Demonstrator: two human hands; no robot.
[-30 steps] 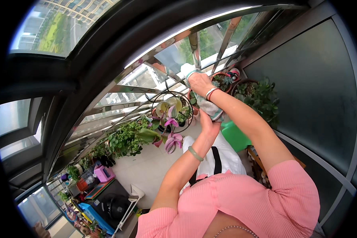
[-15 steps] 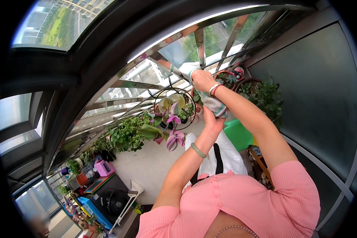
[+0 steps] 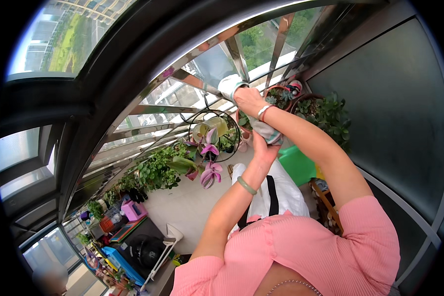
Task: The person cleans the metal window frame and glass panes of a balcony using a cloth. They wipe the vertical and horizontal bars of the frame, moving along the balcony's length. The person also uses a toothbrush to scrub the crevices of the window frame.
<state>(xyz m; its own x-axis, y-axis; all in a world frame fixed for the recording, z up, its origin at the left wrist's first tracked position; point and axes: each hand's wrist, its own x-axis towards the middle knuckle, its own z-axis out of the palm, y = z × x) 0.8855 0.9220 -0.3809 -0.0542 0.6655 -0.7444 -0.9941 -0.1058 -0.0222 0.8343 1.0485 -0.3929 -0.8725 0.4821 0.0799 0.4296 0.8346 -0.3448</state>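
A light cloth with green-grey stripes (image 3: 266, 131) stretches between my two hands beside the metal railing. My right hand (image 3: 249, 101) is closed round its upper part, and a bunched white end sticks out past my fingers at a railing bar. Below it, my left hand (image 3: 265, 149) grips the lower, folded part, with the fingers partly hidden by the cloth. A shiny metal railing bar (image 3: 236, 55) rises just beyond the cloth. Close by on the left, a plant with purple-pink leaves (image 3: 210, 150) stands by a round black wire frame (image 3: 192, 116).
Potted succulents (image 3: 279, 97) and a leafy bush (image 3: 330, 116) stand at the right end of the railing. A green plastic item (image 3: 297, 166) is beside my leg. Green plants (image 3: 155, 170) line the railing leftward. A white metal stand (image 3: 170, 237) and a black helmet-like object (image 3: 145, 250) lie lower left.
My right hand and the cloth's white end have shifted slightly left and down along the railing. The left hand keeps its grip, and the view has turned a little.
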